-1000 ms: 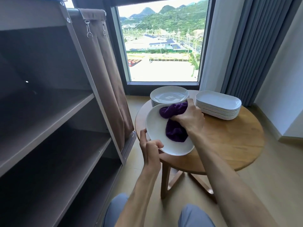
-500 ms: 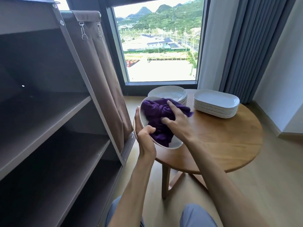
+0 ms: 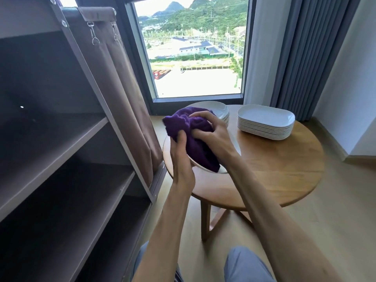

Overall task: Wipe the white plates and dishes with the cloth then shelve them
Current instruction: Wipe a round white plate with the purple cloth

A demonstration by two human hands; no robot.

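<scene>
Purple cloth (image 3: 191,137) covered most of the white plate (image 3: 205,167) that the person held up over the near-left edge of the round wooden table (image 3: 284,165), so that only a thin pale arc of the plate's rim showed below the fabric. The left hand (image 3: 180,157) gripped that rim from the left side, its thumb curled up over the edge and pressed into the cloth, the fingers out of sight behind the plate. Just right of it, the right hand (image 3: 211,135) lay on top of the bunched cloth with its fingers curled into the folds, clutching it against the plate's face (how flat the plate sat beneath could not be made out). Directly behind the two hands, partly hidden by the cloth, a stack of round white plates (image 3: 220,112) stood on the far side of the table, and to the right of the grip, well apart from it, a stack of white rectangular dishes (image 3: 266,121) rested on the tabletop. To the left of the grip stood a brown shelf unit (image 3: 67,139) with a fabric cover (image 3: 122,88) drawn to its right side. Beyond the hands was a window (image 3: 195,49), and grey curtains (image 3: 305,53) hung to its right. Blue-clad knees (image 3: 244,263) showed below the forearms.
</scene>
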